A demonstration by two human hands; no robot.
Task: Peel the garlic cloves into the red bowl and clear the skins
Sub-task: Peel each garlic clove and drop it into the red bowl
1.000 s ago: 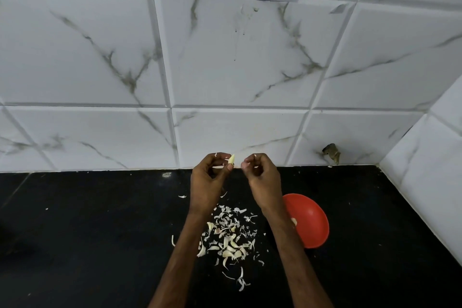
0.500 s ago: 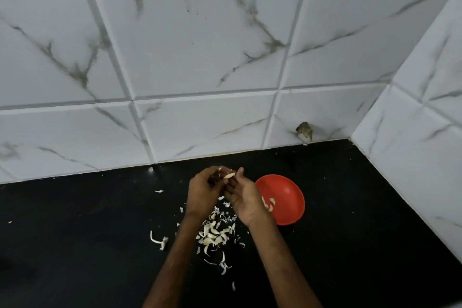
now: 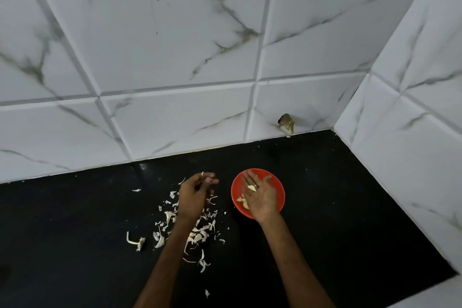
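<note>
Now my right hand (image 3: 260,196) lies palm up over the shallow red plastic bowl (image 3: 280,184), fingers spread flat. A small pale peeled garlic clove (image 3: 252,188) sits loose on them; it is light, firm and probably slick, best pinched by its sides. My left hand (image 3: 193,195) hovers over the papery white garlic skins (image 3: 200,232) on the glossy black stone counter (image 3: 325,232) below white marble-veined wall tiles (image 3: 175,57), fingertips drawn together, perhaps pinching a scrap; I cannot tell.

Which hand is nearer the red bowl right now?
Right. The right hand is over the red bowl, palm up, a peeled clove lying on it. The left hand is off to the bowl's left, above the scattered skins.
</note>
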